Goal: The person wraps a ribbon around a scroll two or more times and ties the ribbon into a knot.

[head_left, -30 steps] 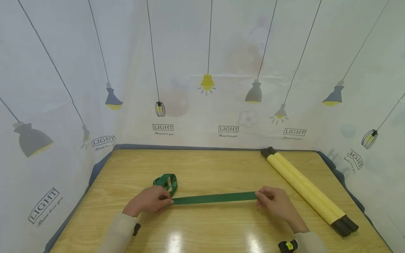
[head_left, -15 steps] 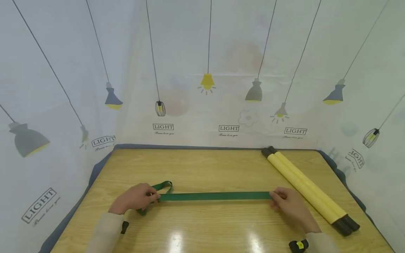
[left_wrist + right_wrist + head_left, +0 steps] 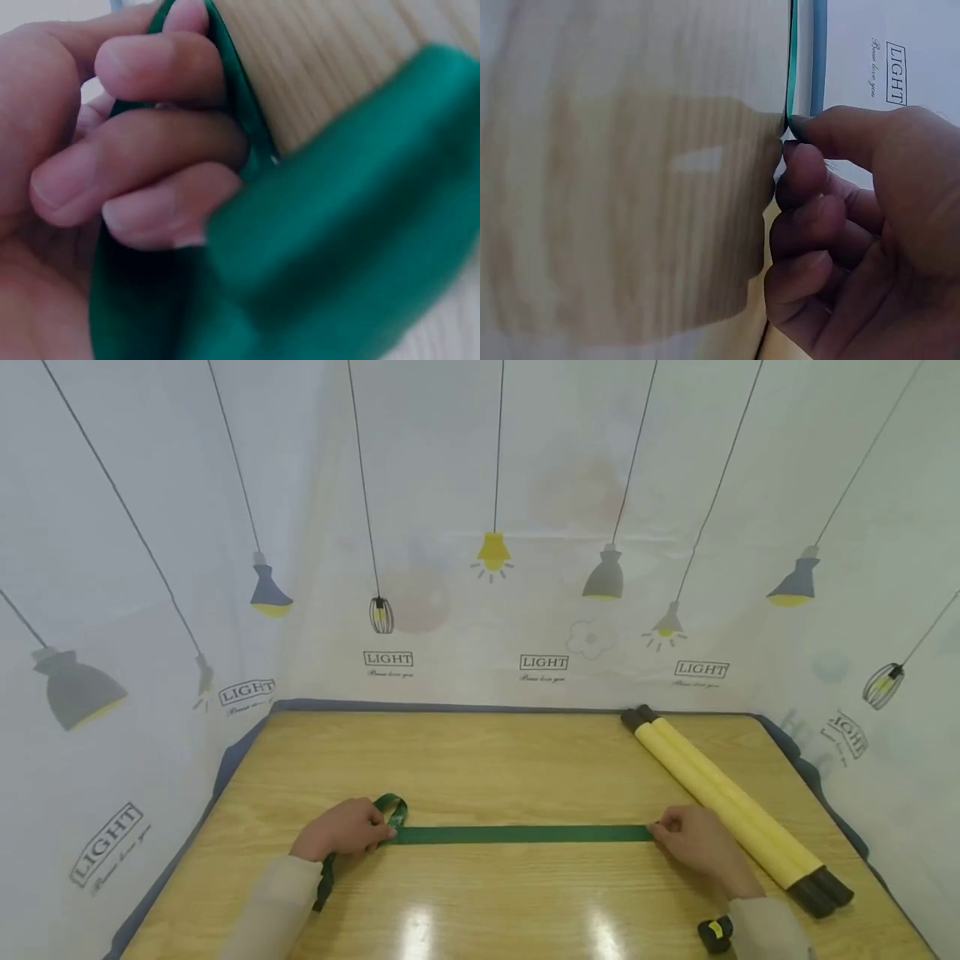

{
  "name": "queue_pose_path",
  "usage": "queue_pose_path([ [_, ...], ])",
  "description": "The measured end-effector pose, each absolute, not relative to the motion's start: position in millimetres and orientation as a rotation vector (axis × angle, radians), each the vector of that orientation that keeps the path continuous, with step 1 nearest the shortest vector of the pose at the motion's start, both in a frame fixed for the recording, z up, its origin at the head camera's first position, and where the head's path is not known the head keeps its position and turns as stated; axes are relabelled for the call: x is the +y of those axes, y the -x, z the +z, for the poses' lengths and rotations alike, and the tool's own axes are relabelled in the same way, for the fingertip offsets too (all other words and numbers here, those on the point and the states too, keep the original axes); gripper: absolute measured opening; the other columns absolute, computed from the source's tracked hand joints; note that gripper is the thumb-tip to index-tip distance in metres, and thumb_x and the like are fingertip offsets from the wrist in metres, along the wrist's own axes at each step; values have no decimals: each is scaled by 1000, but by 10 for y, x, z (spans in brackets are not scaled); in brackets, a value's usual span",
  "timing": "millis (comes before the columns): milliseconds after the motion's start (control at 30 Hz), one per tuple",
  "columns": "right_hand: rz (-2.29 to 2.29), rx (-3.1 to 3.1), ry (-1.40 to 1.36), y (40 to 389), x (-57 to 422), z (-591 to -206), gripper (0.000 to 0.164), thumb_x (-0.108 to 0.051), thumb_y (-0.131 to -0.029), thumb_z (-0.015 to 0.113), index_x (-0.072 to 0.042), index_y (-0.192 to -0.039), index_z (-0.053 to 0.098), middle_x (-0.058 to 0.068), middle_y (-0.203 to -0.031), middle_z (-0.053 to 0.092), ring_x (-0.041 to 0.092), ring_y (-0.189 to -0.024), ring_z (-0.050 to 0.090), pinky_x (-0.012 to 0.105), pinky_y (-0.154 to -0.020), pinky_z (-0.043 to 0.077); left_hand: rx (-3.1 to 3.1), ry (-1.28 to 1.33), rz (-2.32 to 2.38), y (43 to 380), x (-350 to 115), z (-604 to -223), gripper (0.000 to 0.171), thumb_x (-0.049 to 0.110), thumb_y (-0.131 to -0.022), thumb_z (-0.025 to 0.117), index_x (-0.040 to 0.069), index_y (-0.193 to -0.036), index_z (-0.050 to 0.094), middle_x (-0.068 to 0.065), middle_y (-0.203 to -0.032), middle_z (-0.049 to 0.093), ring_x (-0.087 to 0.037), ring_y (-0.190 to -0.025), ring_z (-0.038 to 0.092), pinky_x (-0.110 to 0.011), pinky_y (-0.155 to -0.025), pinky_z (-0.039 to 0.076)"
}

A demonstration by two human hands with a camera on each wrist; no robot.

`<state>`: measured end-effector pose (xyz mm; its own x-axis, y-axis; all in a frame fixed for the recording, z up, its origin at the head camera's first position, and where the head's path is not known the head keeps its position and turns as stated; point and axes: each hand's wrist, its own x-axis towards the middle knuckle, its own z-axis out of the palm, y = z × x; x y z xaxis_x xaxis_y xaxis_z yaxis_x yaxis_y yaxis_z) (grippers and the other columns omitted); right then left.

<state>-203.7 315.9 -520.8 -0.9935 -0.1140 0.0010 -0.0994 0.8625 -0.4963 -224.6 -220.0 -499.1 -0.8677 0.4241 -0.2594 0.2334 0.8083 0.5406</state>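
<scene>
A green ribbon [image 3: 521, 835] stretches straight and level between my two hands, low over the wooden table. My left hand [image 3: 341, 828] pinches it at the left, with the spare length looping behind the fingers and trailing down below the wrist. In the left wrist view the curled fingers [image 3: 150, 150] lie against the shiny ribbon [image 3: 352, 217], whose near fold is blurred. At the other end, my right hand [image 3: 697, 843] pinches the ribbon's tip. The right wrist view shows the ribbon [image 3: 793, 60] edge-on, caught between thumb and forefinger.
Two yellow tubes with black ends [image 3: 727, 802] lie side by side, slanting along the table's right part. The wood-grained table [image 3: 480, 760] meets a white curtain [image 3: 450, 485] printed with lamps at its back and sides. A black wrist device [image 3: 715, 935] sits by the right sleeve.
The stretched span between the hands has grown longer as my right hand moved right. My left hand went left, then slightly back right. The loose loop at the left changed shape and now trails downward.
</scene>
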Motion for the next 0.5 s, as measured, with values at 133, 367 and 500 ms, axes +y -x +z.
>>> queue_pose_path([
  [133, -674, 3032, 157, 2038, 3226, -5182, 33, -39, -93, 65, -17, -70, 61, -5, -63, 53, 13, -57, 46, 30, -55, 40, 2626, -491, 682, 2259, -2094, -4971, 41, 28, -99, 59, 10, -62, 62, 8, -49, 45, -6, -42, 29, -22, -43, 28],
  [367, -608, 3001, 102, 2033, 3280, -5117, 44, -56, -90, 62, -14, -77, 64, -3, -70, 58, 14, -61, 51, 31, -54, 43, 2628, -400, 622, 2211, -2068, -4911, 40, 27, -98, 61, 10, -62, 62, 5, -50, 48, -6, -42, 29, -20, -44, 27],
  [500, -654, 3025, 136, 2069, 3303, -5045, 45, -55, -91, 63, -10, -87, 65, 0, -79, 62, 15, -68, 55, 33, -59, 46, 2637, -408, 626, 2187, -2070, -4903, 39, 27, -99, 60, 10, -64, 63, 6, -51, 48, -6, -43, 30, -21, -45, 28],
])
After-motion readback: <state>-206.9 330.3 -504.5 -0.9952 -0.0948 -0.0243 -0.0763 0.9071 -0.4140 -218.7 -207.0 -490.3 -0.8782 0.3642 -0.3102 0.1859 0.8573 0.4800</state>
